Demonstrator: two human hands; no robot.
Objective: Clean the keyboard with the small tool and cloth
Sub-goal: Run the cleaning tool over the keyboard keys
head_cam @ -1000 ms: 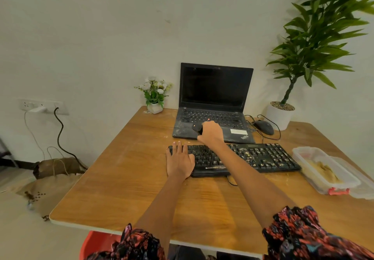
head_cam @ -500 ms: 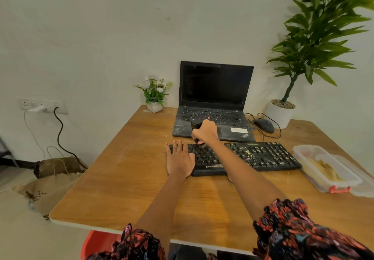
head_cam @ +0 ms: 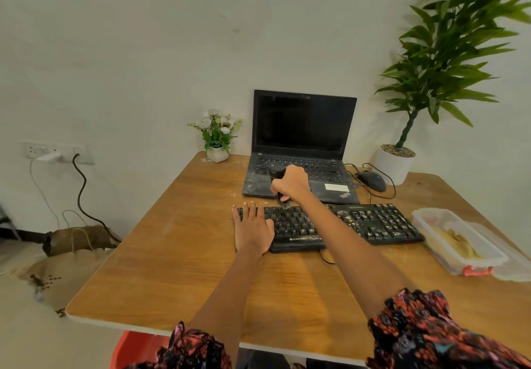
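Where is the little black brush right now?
In the head view, the small black brush is gripped in the right hand, bristles down at the far edge of the black keyboard, just in front of the open black laptop.

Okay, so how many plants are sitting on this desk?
2. A small flower pot stands at the desk's back edge, left of the laptop. A tall leafy plant in a white pot stands at the back right corner, behind the mouse.

Right hand (head_cam: 290,182) grips brush (head_cam: 280,186) — bristles on keyboard (head_cam: 373,222) (left hand (head_cam: 253,229) flat).
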